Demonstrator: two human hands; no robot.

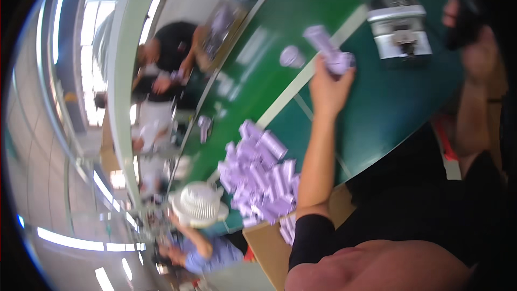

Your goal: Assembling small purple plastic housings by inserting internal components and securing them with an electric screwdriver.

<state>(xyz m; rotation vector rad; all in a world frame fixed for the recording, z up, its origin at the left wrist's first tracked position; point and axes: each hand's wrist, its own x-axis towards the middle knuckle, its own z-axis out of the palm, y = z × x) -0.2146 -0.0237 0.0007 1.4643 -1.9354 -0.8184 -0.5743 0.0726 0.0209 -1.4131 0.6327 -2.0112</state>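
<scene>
My left hand (331,86) is closed around a lilac plastic piece (322,40) with a tube-shaped part and a rounded end, held over the green work surface. Beyond it, a small round lilac part (292,57) rests on the green belt. At the right edge my right hand (476,48) is curled against a dark object (463,24), too dim and blurred for me to name. Between the two hands, nearer the far side, stands a grey and white metal fixture (401,29).
A heap of lilac tube-shaped parts (261,175) lies left of my left forearm, by a cardboard box (269,250). A white fan (198,205) stands past it. Another lilac piece (204,128) sits on the belt (253,81). Co-workers (175,48) work across the line.
</scene>
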